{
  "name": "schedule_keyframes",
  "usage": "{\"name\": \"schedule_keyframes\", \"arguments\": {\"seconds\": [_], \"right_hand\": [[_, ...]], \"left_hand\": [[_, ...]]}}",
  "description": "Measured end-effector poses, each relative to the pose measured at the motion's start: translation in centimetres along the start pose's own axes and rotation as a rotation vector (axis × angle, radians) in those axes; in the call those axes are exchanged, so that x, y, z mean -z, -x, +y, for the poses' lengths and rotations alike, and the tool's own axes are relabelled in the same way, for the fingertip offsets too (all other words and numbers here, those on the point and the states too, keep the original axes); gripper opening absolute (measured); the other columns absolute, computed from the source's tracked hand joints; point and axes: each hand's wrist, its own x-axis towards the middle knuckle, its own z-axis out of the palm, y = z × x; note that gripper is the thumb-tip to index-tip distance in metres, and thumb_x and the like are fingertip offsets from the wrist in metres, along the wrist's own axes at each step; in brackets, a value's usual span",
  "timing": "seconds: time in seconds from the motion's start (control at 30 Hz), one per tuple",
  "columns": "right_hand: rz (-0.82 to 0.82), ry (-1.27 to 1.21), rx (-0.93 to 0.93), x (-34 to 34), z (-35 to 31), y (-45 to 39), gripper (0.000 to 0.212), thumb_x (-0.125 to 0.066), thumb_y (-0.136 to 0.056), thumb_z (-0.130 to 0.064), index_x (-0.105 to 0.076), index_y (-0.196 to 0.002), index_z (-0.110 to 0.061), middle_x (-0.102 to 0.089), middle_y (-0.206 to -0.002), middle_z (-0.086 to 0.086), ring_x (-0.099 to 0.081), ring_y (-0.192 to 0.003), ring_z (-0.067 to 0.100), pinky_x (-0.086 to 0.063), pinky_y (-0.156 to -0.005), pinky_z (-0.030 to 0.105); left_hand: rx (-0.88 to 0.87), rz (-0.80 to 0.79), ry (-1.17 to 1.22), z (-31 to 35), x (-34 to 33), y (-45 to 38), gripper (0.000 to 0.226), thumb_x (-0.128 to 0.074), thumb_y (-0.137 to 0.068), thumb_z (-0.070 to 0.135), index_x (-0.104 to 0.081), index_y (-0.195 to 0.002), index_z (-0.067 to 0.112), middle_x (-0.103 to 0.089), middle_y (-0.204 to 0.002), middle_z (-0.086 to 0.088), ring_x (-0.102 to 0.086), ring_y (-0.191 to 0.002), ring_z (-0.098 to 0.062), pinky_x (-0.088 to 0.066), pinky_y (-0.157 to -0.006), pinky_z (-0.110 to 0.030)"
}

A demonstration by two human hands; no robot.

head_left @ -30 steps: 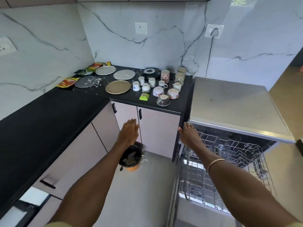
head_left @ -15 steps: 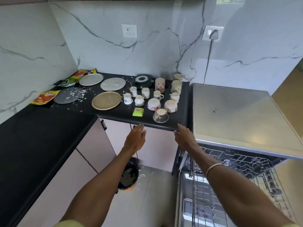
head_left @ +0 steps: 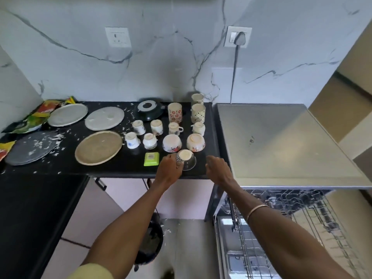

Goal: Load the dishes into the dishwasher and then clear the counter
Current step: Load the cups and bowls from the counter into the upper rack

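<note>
- Left hand (head_left: 169, 170) at the counter's (head_left: 120, 168) front edge, fingers against the left side of an upside-down glass bowl (head_left: 187, 160). Whether they have closed round it cannot be told; contact only.
- Right hand (head_left: 218, 170) hovers just right of the bowl, fingers loosely curled, holding nothing.
- Bowl sits nearest the front edge, toward the counter's right end, in front of two inverted floral bowls (head_left: 172, 143).
- Judgement: step in hand is picking this bowl for loading. Glass is likely slick; wrap thumb and fingers across the wall, or steady it with both hands.
- Lift straight up before moving right, to avoid knocking the green dish (head_left: 151, 159) or the bowls behind.
- Dishwasher rack (head_left: 281, 218) stands pulled out below right. Keep the bowl inverted, seat it between the tines.
- Plates (head_left: 98, 147), cups (head_left: 131, 139), wrappers (head_left: 36, 117) remain on the counter.
</note>
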Motion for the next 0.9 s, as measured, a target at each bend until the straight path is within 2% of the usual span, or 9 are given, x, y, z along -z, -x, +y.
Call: {"name": "schedule_keyframes", "arguments": {"seconds": [0.07,0.2,0.37,0.53,0.7,0.8,0.9], "right_hand": [[0.029,-0.002,-0.049,0.0,0.0,-0.4,0.030,-0.055,-0.094,-0.019,-0.062,-0.121,-0.007,-0.071,-0.110,0.012,-0.070,-0.094,0.030,-0.057,-0.081,0.035],[0.056,0.053,-0.134,-0.1,0.4,-0.6,0.028,-0.055,-0.093,-0.018,-0.064,-0.117,-0.006,-0.072,-0.106,0.014,-0.069,-0.092,0.032,-0.055,-0.079,0.035],[0.073,0.087,-0.214,-0.9,0.7,-0.5,0.034,-0.054,-0.089,-0.019,-0.063,-0.120,-0.007,-0.072,-0.107,0.016,-0.068,-0.096,0.035,-0.056,-0.081,0.039],[0.073,0.081,-0.263,-1.6,1.2,0.3,0.044,-0.055,-0.088,-0.016,-0.056,-0.131,-0.010,-0.070,-0.113,0.016,-0.068,-0.098,0.034,-0.057,-0.083,0.041],[0.059,0.068,-0.355,-1.2,3.9,2.3,0.042,-0.057,-0.088,-0.015,-0.051,-0.128,-0.005,-0.060,-0.118,0.017,-0.061,-0.107,0.037,-0.052,-0.088,0.043],[0.037,0.106,-0.405,0.0,6.7,3.3,0.054,-0.057,-0.093,-0.014,-0.040,-0.141,0.003,-0.048,-0.141,0.024,-0.051,-0.126,0.038,-0.045,-0.105,0.045],[0.011,0.161,-0.467,1.7,9.5,4.5,0.059,-0.053,-0.097,-0.015,-0.030,-0.148,0.003,-0.036,-0.151,0.024,-0.044,-0.134,0.038,-0.039,-0.110,0.044]], "left_hand": [[-0.040,-0.086,-0.071,-0.4,-0.9,-1.9,0.062,-0.067,-0.084,0.036,-0.049,-0.135,0.006,-0.054,-0.133,-0.014,-0.050,-0.121,-0.033,-0.049,-0.097,-0.043],[-0.066,-0.240,-0.225,-0.5,-2.6,-5.0,0.080,-0.063,-0.082,0.052,-0.035,-0.145,0.011,-0.037,-0.145,-0.012,-0.036,-0.133,-0.035,-0.045,-0.097,-0.050],[-0.056,-0.360,-0.288,-1.4,-3.9,-6.2,0.087,-0.067,-0.082,0.050,-0.024,-0.150,0.016,-0.025,-0.149,-0.013,-0.038,-0.131,-0.037,-0.045,-0.095,-0.049],[-0.075,-0.399,-0.263,-2.2,-4.5,-7.3,0.095,-0.076,-0.078,0.044,-0.021,-0.151,0.017,-0.029,-0.148,-0.012,-0.040,-0.131,-0.037,-0.045,-0.095,-0.048],[-0.104,-0.343,-0.245,-1.7,-4.7,-7.6,0.094,-0.079,-0.070,0.051,-0.033,-0.145,0.016,-0.040,-0.138,-0.014,-0.044,-0.126,-0.036,-0.047,-0.093,-0.047],[-0.132,-0.261,-0.197,-1.0,-4.6,-6.6,0.086,-0.077,-0.065,0.060,-0.045,-0.132,0.016,-0.048,-0.123,-0.010,-0.054,-0.112,-0.034,-0.050,-0.084,-0.044],[-0.174,-0.240,-0.169,-0.3,-4.8,-5.1,0.085,-0.077,-0.061,0.062,-0.047,-0.127,0.018,-0.049,-0.117,-0.007,-0.055,-0.107,-0.031,-0.051,-0.079,-0.042]]}}
